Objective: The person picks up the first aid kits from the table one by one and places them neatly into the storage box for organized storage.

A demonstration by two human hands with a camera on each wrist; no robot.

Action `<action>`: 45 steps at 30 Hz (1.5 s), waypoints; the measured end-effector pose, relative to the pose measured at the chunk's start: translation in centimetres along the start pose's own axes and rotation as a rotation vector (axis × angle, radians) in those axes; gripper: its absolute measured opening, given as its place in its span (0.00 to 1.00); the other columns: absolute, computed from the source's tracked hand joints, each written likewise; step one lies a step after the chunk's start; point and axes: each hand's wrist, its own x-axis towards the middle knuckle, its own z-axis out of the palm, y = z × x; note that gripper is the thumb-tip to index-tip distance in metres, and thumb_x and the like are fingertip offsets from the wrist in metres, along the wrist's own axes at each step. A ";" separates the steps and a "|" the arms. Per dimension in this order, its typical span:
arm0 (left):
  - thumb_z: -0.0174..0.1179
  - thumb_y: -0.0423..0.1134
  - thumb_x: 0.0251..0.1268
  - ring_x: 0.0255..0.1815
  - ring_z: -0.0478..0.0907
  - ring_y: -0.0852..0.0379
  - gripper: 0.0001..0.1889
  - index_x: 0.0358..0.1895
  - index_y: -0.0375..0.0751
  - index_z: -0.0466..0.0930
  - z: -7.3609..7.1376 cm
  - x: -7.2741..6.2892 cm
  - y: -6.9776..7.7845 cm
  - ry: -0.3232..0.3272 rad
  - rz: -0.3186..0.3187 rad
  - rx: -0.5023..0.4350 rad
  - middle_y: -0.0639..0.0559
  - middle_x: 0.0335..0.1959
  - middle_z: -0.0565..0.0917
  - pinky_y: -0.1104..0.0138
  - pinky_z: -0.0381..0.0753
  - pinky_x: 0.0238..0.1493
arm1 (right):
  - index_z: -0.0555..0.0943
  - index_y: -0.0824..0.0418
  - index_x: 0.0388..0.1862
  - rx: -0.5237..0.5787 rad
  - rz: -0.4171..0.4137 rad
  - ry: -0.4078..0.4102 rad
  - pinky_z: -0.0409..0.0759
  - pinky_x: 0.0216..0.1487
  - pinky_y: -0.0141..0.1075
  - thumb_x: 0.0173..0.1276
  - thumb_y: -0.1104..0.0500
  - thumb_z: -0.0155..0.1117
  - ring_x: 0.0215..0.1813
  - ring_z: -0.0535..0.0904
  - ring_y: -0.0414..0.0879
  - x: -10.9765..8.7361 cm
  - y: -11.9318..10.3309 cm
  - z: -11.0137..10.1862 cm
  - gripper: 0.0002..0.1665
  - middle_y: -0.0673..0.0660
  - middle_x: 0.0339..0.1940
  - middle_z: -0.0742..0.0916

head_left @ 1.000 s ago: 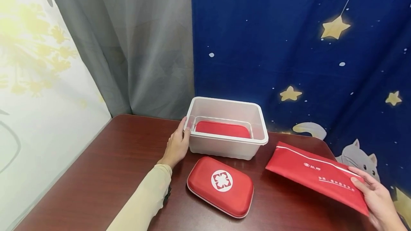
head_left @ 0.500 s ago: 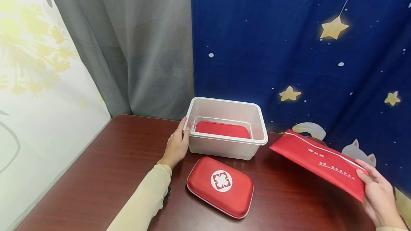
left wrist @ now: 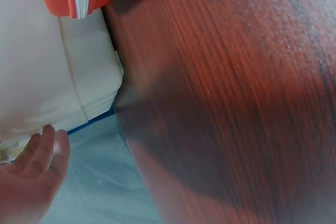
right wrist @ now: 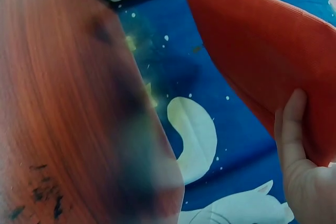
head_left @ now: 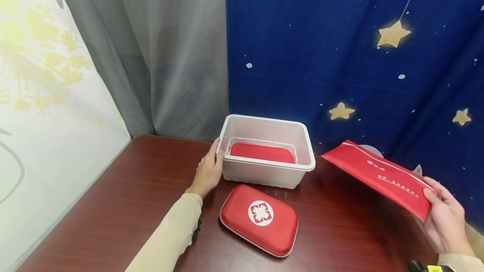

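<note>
My right hand (head_left: 446, 213) pinches the right end of a flat red zip pouch (head_left: 378, 175), thumb on its printed face. In the right wrist view, fingers (right wrist: 294, 124) lie against the back of the pouch (right wrist: 262, 51). It is held up off the table, its far end tilted upward. My left hand (head_left: 208, 171) rests with fairly straight fingers against the left side of a translucent white plastic bin (head_left: 264, 175). The left wrist view shows fingertips (left wrist: 50, 135) touching the bin wall near its rim. A flat red item (head_left: 262, 152) lies inside the bin.
A red hard-shell first-aid case (head_left: 261, 217) with a white cross emblem lies in front of the bin on the dark wooden table (head_left: 124, 205). Behind the table hang a grey curtain (head_left: 181, 62) and a blue starry cloth (head_left: 302, 45).
My right hand has raised the red pouch, its far end rising and shifting slightly right. The left hand, bin and first-aid case have stayed put.
</note>
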 end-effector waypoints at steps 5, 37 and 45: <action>0.43 0.48 0.79 0.70 0.69 0.45 0.28 0.79 0.51 0.57 0.0 0.0 0.0 -0.004 0.000 0.003 0.45 0.74 0.68 0.44 0.66 0.68 | 0.83 0.64 0.54 0.064 0.012 -0.030 0.86 0.37 0.42 0.77 0.73 0.44 0.43 0.88 0.50 0.3 0.0 0.8 0.20 0.57 0.45 0.87; 0.45 0.45 0.80 0.70 0.69 0.45 0.28 0.79 0.50 0.57 0.1 -0.1 -0.2 -0.002 0.003 -0.015 0.45 0.74 0.68 0.44 0.66 0.67 | 0.78 0.59 0.61 0.082 0.137 -0.208 0.84 0.44 0.42 0.79 0.69 0.44 0.49 0.87 0.50 1.4 3.3 8.0 0.20 0.56 0.52 0.86; 0.44 0.46 0.80 0.70 0.68 0.46 0.28 0.79 0.51 0.56 0.1 -0.1 -0.2 -0.008 0.000 -0.014 0.45 0.74 0.67 0.44 0.66 0.68 | 0.77 0.60 0.63 0.014 0.112 -0.271 0.84 0.44 0.42 0.79 0.69 0.44 0.48 0.87 0.50 1.9 5.0 11.0 0.20 0.57 0.54 0.85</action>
